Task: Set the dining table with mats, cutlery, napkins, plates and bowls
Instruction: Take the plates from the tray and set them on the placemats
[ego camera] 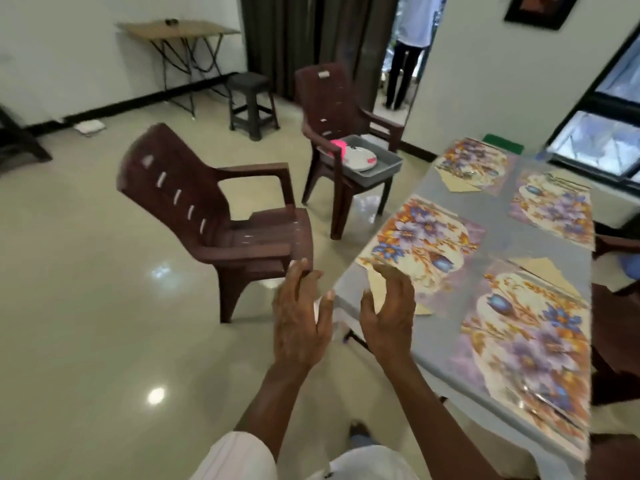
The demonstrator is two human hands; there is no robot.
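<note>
Several flowered mats lie on the grey dining table [498, 237]; the nearest-left mat [422, 240] has a beige napkin [379, 292] at its corner, and another mat [530, 344] lies closer to me. Cutlery [545, 401] rests on that closer mat. My left hand [299, 317] hovers off the table's corner, fingers spread and holding nothing. My right hand [389, 313] hovers over the table's corner near the napkin, fingers loosely bent, empty. A grey tub [377, 169] with white plates [358, 157] and something pink sits on the far brown chair [332, 105].
A second brown chair [207, 209] stands left of the table's corner. A dark stool [252, 102] and a folding table [180, 32] stand by the far wall. A person stands in the doorway [405, 53]. More chairs sit along the table's right side.
</note>
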